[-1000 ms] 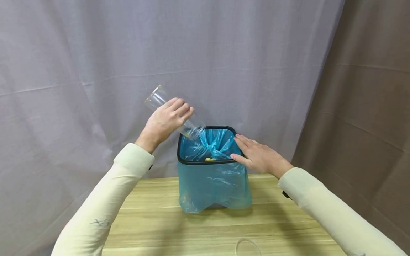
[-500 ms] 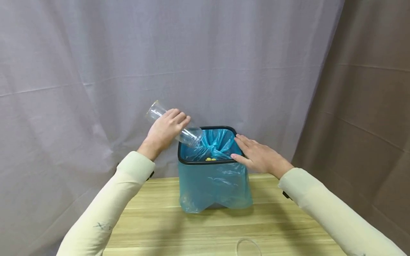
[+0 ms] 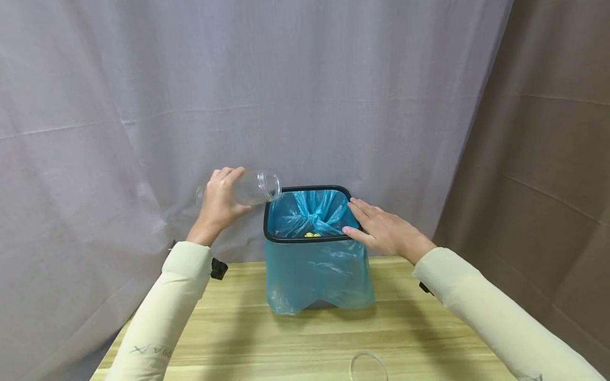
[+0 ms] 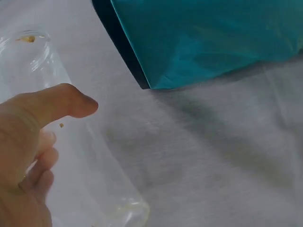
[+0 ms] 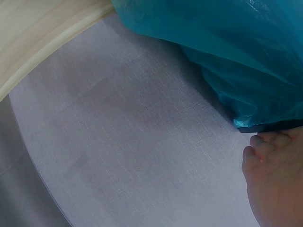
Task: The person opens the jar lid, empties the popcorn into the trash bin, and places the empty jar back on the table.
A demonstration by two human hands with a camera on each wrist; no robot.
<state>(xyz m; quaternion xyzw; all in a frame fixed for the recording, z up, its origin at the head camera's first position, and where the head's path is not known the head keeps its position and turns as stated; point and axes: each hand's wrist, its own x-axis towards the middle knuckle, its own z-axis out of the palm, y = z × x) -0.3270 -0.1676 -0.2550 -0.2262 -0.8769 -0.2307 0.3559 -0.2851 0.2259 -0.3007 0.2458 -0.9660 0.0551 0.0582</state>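
Note:
In the head view my left hand [image 3: 219, 201] grips a clear plastic jar [image 3: 252, 185], lying nearly level. Its open mouth faces right, close to the left rim of a trash bin [image 3: 310, 239]. Yellowish crumbs [image 4: 28, 39] cling near the jar's mouth in the left wrist view. A blue trash bag [image 3: 319, 272] lines the bin and hangs down outside it. Small yellow pieces [image 3: 312, 234] lie inside the bag. My right hand [image 3: 386, 230] rests with straight fingers against the bin's right rim; the right wrist view shows its fingers at the black rim [image 5: 267, 127].
The bin stands on a light wooden table [image 3: 295, 344], near its back edge. A clear round lid or ring [image 3: 352, 365] lies at the front, cut off by the frame. Grey curtains [image 3: 305, 95] hang behind and at the right.
My left hand has drawn the jar down, then left and away from the bin's opening, turning it from mouth-down to nearly level. My right hand stays at the rim.

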